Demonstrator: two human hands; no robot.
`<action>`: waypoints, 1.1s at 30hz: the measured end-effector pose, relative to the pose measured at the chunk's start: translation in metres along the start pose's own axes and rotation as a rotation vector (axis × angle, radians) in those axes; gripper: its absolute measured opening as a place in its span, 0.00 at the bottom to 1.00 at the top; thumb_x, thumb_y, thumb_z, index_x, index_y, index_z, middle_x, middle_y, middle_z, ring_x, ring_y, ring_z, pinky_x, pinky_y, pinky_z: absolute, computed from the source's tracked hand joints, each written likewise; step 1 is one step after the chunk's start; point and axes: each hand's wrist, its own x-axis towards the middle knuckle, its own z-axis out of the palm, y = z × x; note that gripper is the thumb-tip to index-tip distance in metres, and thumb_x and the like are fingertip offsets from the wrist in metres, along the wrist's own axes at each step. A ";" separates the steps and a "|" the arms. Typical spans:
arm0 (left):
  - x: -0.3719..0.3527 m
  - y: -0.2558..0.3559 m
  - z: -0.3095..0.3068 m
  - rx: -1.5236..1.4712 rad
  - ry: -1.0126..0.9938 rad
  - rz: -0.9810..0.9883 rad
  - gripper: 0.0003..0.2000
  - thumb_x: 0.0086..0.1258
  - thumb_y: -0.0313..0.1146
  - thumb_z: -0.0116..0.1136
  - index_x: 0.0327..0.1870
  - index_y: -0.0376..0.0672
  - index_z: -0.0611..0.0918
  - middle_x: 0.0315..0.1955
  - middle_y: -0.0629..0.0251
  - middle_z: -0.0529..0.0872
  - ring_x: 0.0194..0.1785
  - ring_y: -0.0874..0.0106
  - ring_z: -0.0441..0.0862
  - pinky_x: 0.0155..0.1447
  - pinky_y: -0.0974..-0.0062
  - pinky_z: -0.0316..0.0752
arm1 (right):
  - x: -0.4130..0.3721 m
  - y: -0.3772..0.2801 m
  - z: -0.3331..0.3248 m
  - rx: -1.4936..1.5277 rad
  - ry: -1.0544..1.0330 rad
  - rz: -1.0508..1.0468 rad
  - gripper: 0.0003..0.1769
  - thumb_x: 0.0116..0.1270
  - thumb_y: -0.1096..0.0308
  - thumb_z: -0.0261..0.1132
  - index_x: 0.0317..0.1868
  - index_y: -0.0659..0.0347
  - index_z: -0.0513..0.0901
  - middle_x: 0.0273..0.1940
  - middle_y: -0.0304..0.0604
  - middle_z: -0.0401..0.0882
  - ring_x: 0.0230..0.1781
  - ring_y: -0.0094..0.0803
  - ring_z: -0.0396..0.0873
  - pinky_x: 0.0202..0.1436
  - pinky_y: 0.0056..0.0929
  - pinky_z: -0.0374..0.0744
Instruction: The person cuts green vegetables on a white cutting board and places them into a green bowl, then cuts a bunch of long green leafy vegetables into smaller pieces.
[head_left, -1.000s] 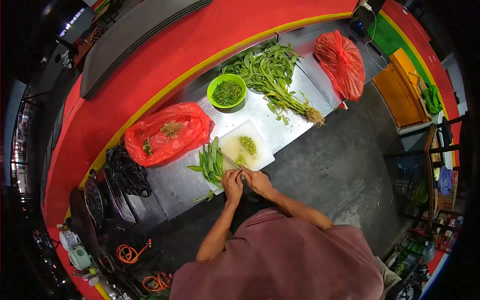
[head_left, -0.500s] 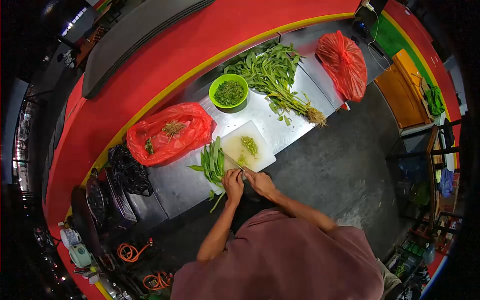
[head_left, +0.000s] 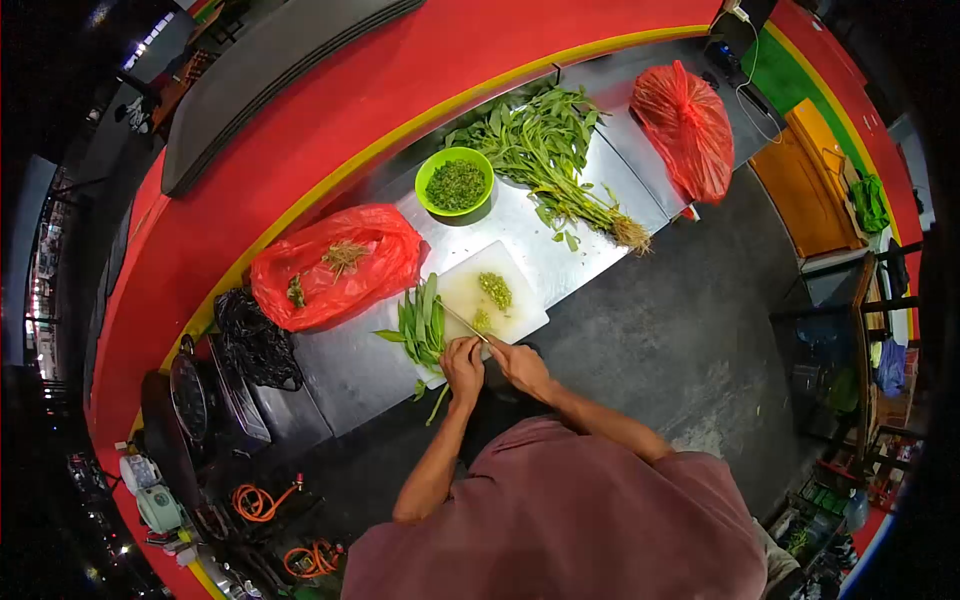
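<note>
Knife (head_left: 464,324) sits in my right hand (head_left: 519,368), whose fingers are closed around the handle, with the blade angled across the white cutting board (head_left: 520,312). I see my left hand (head_left: 463,369) curled, fingers bent close together over the lower end of the leafy greens (head_left: 421,318); how firmly they press I cannot tell, as the hand covers that part. Both hands nearly meet at the board's near edge. The leafy greens lie over the board's left side, and chopped green pieces (head_left: 495,290) rest in a pile beyond the blade, with a smaller one beside it.

Against the first frame, both grips look the same. A loose stem (head_left: 437,405) by the board's near left corner, which pointed off to the left then, now hangs downward. The chopped pile looks much as it did.
</note>
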 end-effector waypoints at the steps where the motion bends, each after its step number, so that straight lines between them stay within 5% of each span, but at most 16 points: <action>1: 0.000 0.003 -0.001 0.041 -0.011 -0.020 0.08 0.68 0.27 0.65 0.46 0.44 0.90 0.42 0.60 0.87 0.48 0.55 0.83 0.55 0.57 0.72 | 0.001 0.001 0.001 -0.039 -0.022 0.027 0.24 0.84 0.53 0.52 0.75 0.46 0.75 0.29 0.62 0.83 0.32 0.61 0.84 0.40 0.56 0.80; 33: 0.004 0.013 -0.007 0.095 -0.012 0.026 0.08 0.67 0.26 0.65 0.45 0.39 0.89 0.44 0.57 0.89 0.49 0.54 0.85 0.55 0.57 0.74 | 0.016 0.007 0.009 -0.028 0.018 -0.036 0.23 0.83 0.55 0.53 0.71 0.53 0.77 0.32 0.65 0.84 0.33 0.64 0.84 0.38 0.57 0.80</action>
